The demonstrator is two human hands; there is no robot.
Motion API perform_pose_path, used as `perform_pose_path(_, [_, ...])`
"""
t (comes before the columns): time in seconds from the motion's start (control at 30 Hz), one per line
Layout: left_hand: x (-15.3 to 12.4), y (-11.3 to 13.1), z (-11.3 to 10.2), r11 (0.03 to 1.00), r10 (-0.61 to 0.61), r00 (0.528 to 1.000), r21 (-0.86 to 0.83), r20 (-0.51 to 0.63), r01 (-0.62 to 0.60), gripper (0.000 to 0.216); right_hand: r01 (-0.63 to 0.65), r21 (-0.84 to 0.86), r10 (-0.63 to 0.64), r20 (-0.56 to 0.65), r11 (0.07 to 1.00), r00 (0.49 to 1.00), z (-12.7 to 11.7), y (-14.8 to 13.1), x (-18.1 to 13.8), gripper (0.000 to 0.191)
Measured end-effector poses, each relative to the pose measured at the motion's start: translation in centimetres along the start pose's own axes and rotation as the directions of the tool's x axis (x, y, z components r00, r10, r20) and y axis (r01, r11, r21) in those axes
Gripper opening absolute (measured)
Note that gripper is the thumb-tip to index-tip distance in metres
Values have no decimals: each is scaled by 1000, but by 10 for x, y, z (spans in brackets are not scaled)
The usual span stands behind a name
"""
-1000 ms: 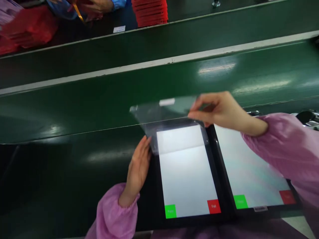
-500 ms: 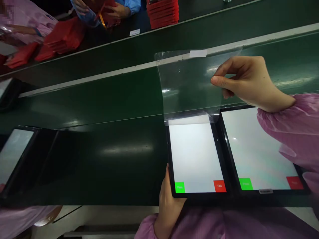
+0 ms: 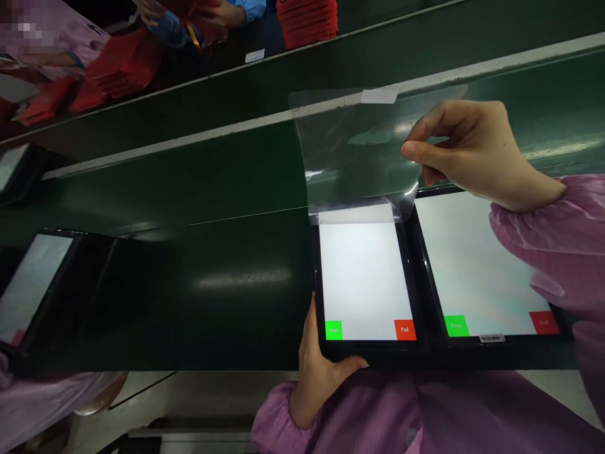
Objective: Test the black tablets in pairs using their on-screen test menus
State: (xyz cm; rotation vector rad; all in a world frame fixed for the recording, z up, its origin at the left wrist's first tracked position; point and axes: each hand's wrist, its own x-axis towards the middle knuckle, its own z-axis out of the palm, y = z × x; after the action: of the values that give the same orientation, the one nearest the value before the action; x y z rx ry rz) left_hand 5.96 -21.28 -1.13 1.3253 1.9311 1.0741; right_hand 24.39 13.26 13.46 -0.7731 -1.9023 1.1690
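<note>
A tablet (image 3: pixel 363 277) with a lit white screen, a green Pass box and a red Fail box lies on the green surface in front of me. My left hand (image 3: pixel 317 362) holds its near left corner, fingers along the left side and thumb stretched along the front edge. Between the thumb and fingers of my right hand (image 3: pixel 466 148) is pinched a clear plastic film (image 3: pixel 352 148) with a white tab at its top. The film is raised over the far end of the tablet, its lower edge overlapping the top of the screen.
Right of the first tablet lies a second lit tablet (image 3: pixel 491 271), partly under my right sleeve. Another tablet (image 3: pixel 35 284) is at the left, by a co-worker's sleeve (image 3: pixel 57 403). Across the raised rail, co-workers handle red pouches (image 3: pixel 125 63); a red stack (image 3: pixel 307 22) stands there.
The view has tilted, so the tablets sit slightly higher in the picture. My left thumb now shows along the tablet's front edge. My right hand still pinches the film, hardly moved.
</note>
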Motion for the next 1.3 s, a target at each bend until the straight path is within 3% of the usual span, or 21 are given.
perform_pose_path(0.17, [-6, 0, 13, 999, -41, 994, 22, -99, 44, 122, -9, 24, 9, 3, 1000, 1000, 2, -6, -3, 30])
perform_pose_path(0.23, [0, 2, 6, 999, 18, 996, 36, -91, -15, 120, -20, 30, 20, 21, 999, 1000, 3, -8, -5, 29])
perform_pose_path(0.3, [16, 7, -8, 986, 163, 984, 53, -67, -159, 115, -26, 29, 25, 34, 999, 999, 4, -9, -7, 28])
perform_pose_path(0.37, [38, 18, -23, 938, 328, 945, 119, 10, -327, 104, -23, 18, 22, 31, 1000, 999, 5, -9, -8, 27])
perform_pose_path(0.43, [64, 32, -33, 856, 443, 882, 216, 158, -469, 90, -6, 11, 5, 29, 1000, 1000, 7, -8, -9, 26])
perform_pose_path(0.5, [87, 46, -33, 780, 466, 825, 292, 319, -554, 83, 8, 12, -9, 26, 1000, 1000, 10, -7, -10, 26])
perform_pose_path(0.57, [104, 56, -27, 739, 442, 802, 344, 402, -579, 80, 6, 4, -6, 25, 1000, 1000, 11, -6, -11, 26])
perform_pose_path(0.67, [114, 57, -23, 743, 364, 865, 452, 346, -494, 66, -22, -31, 23, 42, 999, 999, 10, -5, -14, 25])
perform_pose_path(0.77, [111, 42, -33, 795, 281, 946, 513, 161, -323, 63, -29, -40, 31, 46, 999, 998, 8, -4, -16, 23])
perform_pose_path(0.83, [100, 29, -42, 859, 232, 970, 453, 66, -236, 71, -25, -35, 26, 28, 999, 999, 6, -2, -15, 22])
perform_pose_path(0.97, [59, 6, -47, 976, 93, 989, 186, 113, -113, 102, -35, -19, 35, 23, 999, 999, 2, 4, -14, 22])
perform_pose_path(1.1, [17, -4, -23, 967, -197, 970, 193, 140, 168, 151, -26, -54, 25, -11, 998, 1000, 1, 12, -14, 22])
perform_pose_path(1.2, [5, -6, 1, 942, -272, 962, 214, 37, 258, 152, -8, -86, 5, -42, 996, 999, 1, 14, -14, 23])
perform_pose_path(1.3, [6, -10, 18, 972, -154, 986, 171, -60, 162, 137, 1, -84, -5, -45, 996, 999, 2, 14, -11, 25])
